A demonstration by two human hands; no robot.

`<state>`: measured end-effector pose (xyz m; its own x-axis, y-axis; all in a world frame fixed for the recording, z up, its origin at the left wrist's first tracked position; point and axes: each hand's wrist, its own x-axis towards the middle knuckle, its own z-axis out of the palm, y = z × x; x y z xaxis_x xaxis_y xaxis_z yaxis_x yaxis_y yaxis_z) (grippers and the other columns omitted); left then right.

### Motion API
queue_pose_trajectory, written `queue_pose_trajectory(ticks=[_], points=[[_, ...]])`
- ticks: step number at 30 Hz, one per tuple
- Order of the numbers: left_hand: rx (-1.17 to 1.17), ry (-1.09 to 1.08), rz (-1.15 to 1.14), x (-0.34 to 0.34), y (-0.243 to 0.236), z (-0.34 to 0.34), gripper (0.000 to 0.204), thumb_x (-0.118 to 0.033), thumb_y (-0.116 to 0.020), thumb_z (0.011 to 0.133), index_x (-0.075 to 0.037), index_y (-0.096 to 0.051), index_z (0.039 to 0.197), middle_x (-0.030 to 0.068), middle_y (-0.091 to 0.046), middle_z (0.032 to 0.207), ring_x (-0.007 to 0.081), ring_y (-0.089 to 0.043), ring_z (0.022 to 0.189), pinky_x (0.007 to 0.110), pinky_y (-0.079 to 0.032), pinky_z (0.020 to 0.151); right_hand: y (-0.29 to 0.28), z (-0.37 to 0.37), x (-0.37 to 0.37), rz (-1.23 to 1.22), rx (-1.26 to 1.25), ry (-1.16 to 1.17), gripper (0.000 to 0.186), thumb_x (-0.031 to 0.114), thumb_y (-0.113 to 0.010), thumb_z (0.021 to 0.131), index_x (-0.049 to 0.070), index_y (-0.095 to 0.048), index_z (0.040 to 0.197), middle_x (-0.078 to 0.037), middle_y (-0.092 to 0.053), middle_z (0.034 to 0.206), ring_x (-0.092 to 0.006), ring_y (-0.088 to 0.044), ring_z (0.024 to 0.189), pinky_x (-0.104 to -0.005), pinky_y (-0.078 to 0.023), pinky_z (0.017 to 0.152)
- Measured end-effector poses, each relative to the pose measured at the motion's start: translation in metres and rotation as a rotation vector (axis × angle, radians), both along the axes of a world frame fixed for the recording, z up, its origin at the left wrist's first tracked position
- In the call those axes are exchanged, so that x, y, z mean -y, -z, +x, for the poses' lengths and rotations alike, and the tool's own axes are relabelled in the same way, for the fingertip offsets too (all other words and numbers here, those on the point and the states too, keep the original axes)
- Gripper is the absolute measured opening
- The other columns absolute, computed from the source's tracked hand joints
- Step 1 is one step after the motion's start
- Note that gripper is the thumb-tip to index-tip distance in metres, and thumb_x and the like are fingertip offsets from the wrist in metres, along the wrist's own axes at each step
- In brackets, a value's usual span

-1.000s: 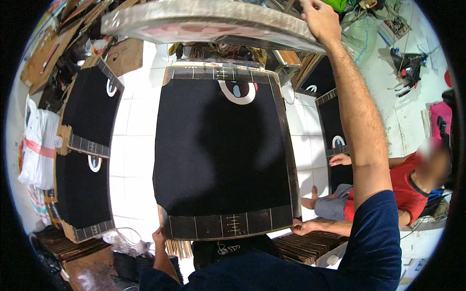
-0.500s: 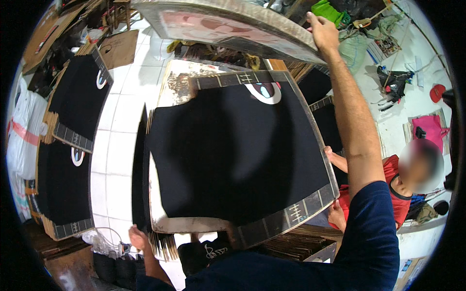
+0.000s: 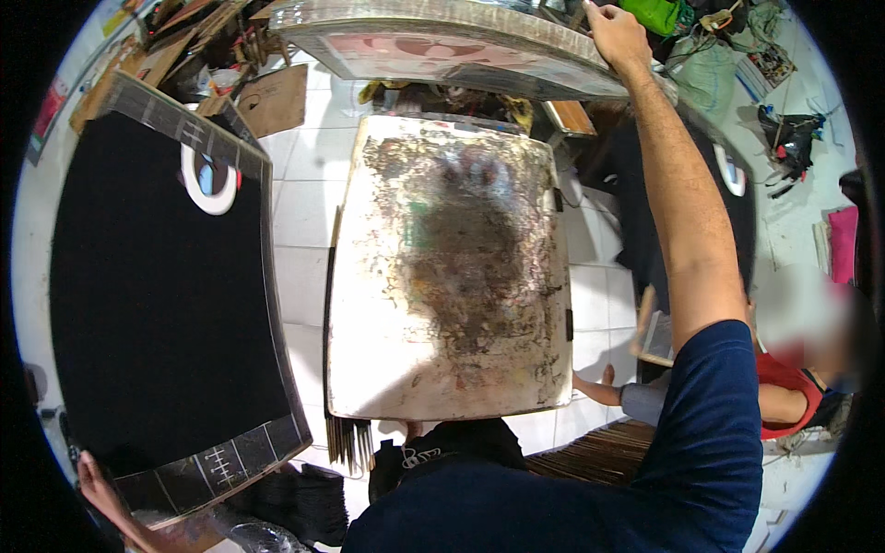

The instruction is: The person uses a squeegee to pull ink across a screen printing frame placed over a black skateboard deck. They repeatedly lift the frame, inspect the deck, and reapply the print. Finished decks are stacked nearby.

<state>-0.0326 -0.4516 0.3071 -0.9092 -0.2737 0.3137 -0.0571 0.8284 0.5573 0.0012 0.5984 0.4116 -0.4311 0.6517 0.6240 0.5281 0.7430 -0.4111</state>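
On my left, a large board (image 3: 166, 313) covered with black cloth lies face up, with a printed eye near its far end and dark ruled strips at both ends. My left hand (image 3: 100, 493) grips its near left corner; the fingers are partly hidden. My right hand (image 3: 619, 41) is up at the far right, its fingers closed over the edge of a raised screen-printing frame (image 3: 442, 60). Between my arms is a worn white printing table (image 3: 378, 369), its top stained and bare. A second black cloth-covered board (image 3: 673, 203) is on the right, partly behind my right arm.
A co-worker in red (image 3: 784, 405) is at the right, near that second board. Stacked thin boards (image 3: 590, 456) lie by my right side. Cardboard (image 3: 272, 100) is on the tiled floor at the far left; sacks (image 3: 705, 78) and a black bag (image 3: 788, 134) lie at the far right.
The black board that lay on the table is off it, and one is now on the right by the co-worker. My left hand has moved left, with a board now face up beside it.
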Motion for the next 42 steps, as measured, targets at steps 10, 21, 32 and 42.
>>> queue_pose_trajectory(ticks=[10,21,32,42], points=[[0.124,0.150,0.867,-0.013,0.164,0.033,0.030,-0.026,-0.069,0.097,0.000,-0.072,0.112,0.0054,-0.071,0.104,0.0204,-0.064,0.095,0.037,-0.050,0.091,0.007,0.001,-0.005,0.017,-0.014,0.028,0.048,0.051,-0.065,0.093,0.005,-0.078,0.099,-0.023,-0.075,0.098,-0.0402,-0.073,0.098,-0.0472,-0.056,0.087],[0.599,0.502,0.611,-0.333,0.349,0.084,0.040,-0.014,-0.090,0.082,0.004,-0.063,0.105,0.0019,-0.063,0.082,0.0146,-0.058,0.084,0.029,-0.049,0.078,0.011,0.005,0.002,-0.006,0.025,0.043,0.045,0.050,-0.065,0.093,0.008,-0.079,0.102,-0.021,-0.076,0.101,-0.0388,-0.073,0.100,-0.0464,-0.056,0.091],[0.694,0.474,0.080,-0.418,0.307,0.094,0.062,-0.042,-0.097,0.069,0.001,-0.059,0.091,0.0107,-0.064,0.076,0.0283,-0.061,0.070,0.042,-0.053,0.071,-0.007,0.004,0.007,-0.095,0.089,0.051,0.047,0.049,-0.059,0.089,0.010,-0.080,0.107,-0.022,-0.075,0.111,-0.0398,-0.071,0.109,-0.0479,-0.054,0.097],[0.685,0.370,0.021,-0.440,0.323,0.070,0.079,-0.045,-0.097,0.068,0.004,-0.053,0.112,0.0127,-0.066,0.091,0.0268,-0.064,0.084,0.041,-0.054,0.080,-0.020,-0.006,-0.001,-0.098,0.126,0.087,0.058,0.053,-0.056,0.090,0.004,-0.076,0.113,-0.027,-0.073,0.116,-0.0430,-0.069,0.114,-0.0500,-0.054,0.099]])
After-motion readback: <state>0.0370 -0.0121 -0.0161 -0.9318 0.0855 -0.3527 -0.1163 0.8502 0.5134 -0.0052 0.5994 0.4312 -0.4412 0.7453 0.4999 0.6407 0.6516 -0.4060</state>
